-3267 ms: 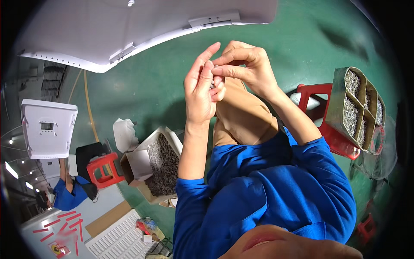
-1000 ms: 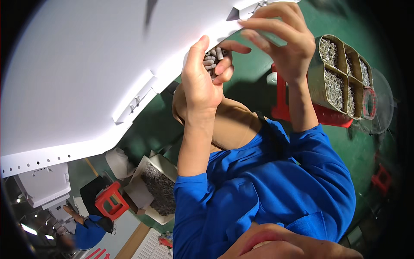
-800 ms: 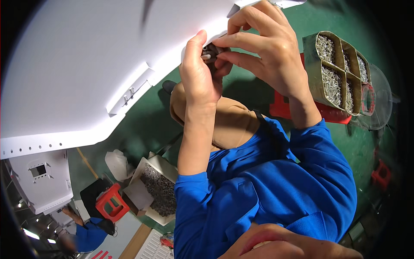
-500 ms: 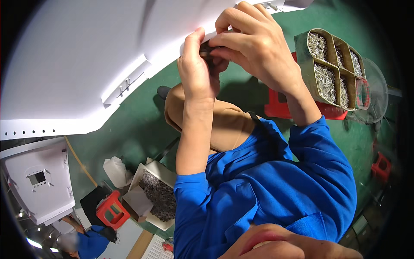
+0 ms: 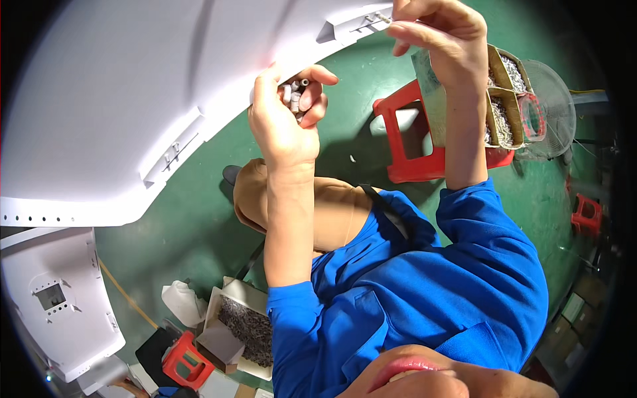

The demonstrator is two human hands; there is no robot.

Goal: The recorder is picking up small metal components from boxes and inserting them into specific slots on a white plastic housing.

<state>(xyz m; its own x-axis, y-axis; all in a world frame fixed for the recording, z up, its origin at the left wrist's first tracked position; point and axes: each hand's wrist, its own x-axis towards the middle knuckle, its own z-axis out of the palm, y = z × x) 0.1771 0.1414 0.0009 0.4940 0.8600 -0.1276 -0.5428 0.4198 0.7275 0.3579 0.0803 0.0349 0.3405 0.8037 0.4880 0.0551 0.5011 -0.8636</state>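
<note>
In the head view, we had the left hand (image 5: pixel 282 129) just above the middle of the frame, its palm turned up and its fingers curled round a small heap of short grey tubular sleeves (image 5: pixel 294 98). One sleeve showed a hollow end. The thumb stood up against the edge of the white moulded panel (image 5: pixel 113 93), which filled the upper left, and the forearm rose nearly straight from below.

Our right hand (image 5: pixel 451 43) reached to the top edge, right of centre, the wrist high and the forearm almost upright. Its thumb and forefinger came together at the outer end of the upper bracket (image 5: pixel 355 28), right beside a slim pale post (image 5: pixel 383 18). We could not tell whether the fingertips gripped a sleeve there or merely touched the post.

We judged the step in hand to be work on that post, with the left palm serving as the store of sleeves. The next move, as we read it, called for a fine pinch lined up with the post, and a loose left hand that spilled nothing. The lower bracket (image 5: pixel 174 151), left of centre, bore two bare-looking pins.
</note>
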